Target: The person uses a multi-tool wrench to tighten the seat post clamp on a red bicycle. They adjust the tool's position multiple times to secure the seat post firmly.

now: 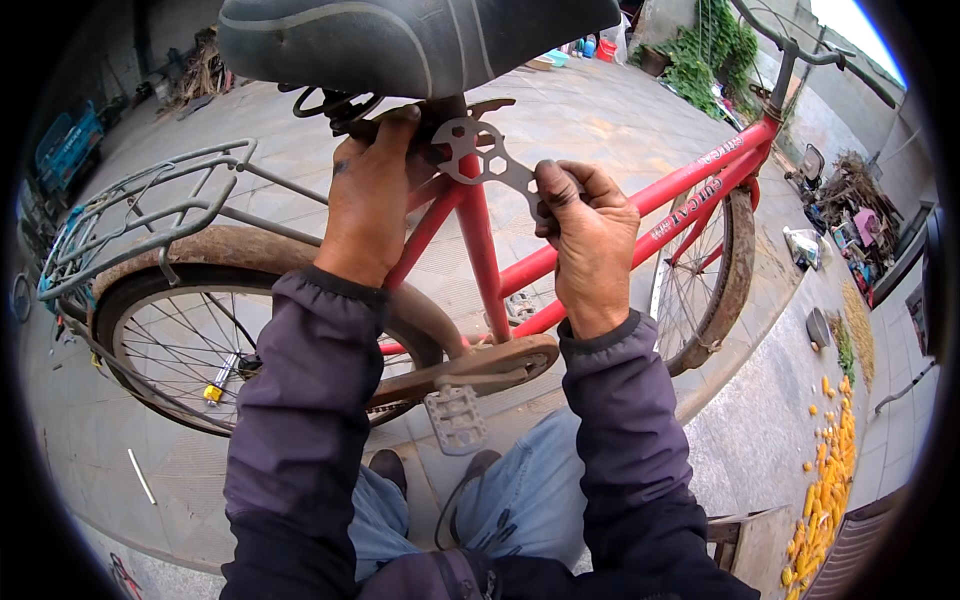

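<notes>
Pinched between the thumb and fingers of my right hand (592, 225) is a flat grey multi-hole bicycle wrench (492, 160). Its round end lies against the seat post area, just under the black saddle (420, 45). My left hand (368, 195) is closed at the rear of the seat clamp, thumb on top; its other fingers and whatever they grip are hidden. A brown metal piece (492, 104) juts out to the right above the wrench. The red bicycle frame (483, 250) stands upright across the view in front of me.
A wire rear rack (150, 220) and rusty mudguard (215, 243) extend left. The pedal (456, 420) is close to my legs. Corn cobs (822, 500) lie at right, a white stick (142, 476) at left. Brushwood (855, 200) is heaped at the far right.
</notes>
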A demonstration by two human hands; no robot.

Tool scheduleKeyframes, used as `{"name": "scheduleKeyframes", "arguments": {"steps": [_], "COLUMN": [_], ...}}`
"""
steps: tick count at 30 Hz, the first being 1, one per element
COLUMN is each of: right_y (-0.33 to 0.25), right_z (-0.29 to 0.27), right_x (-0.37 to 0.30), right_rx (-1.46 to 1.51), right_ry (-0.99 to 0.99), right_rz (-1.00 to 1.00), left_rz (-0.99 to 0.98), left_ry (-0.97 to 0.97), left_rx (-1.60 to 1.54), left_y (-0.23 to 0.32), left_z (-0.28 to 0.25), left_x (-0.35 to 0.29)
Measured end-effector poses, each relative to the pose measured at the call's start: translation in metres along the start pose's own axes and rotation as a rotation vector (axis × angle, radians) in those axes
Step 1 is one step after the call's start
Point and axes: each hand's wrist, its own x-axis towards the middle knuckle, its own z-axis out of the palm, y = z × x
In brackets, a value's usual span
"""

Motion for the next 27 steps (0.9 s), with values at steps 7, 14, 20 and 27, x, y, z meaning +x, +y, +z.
{"name": "scheduleKeyframes", "arguments": {"steps": [7,14,20,27], "right_y": [-0.06,0.013,0.036,0.046], "right_z": [-0.003,-0.017,0.005,0.017], "right_x": [0.044,-0.014,-0.037,-0.037], "right_rx": [-0.213,0.261,0.501,0.526], "right_ry": [-0.098,-0.059,0.029,0.073], "right_rz": [-0.251,0.161,0.155,0.131], "left_rz": [0.001,0.039,0.039,0.059], "left_ry": [-0.022,0.003,0.044,-0.01], "left_rx": [0.002,0.016,0.054,0.054], "left_y": [0.007,0.003,-0.001,-0.007], "left_z": [0.008,0.011,0.005,-0.002], "left_x": [-0.004,-0.003,0.001,0.005]}}
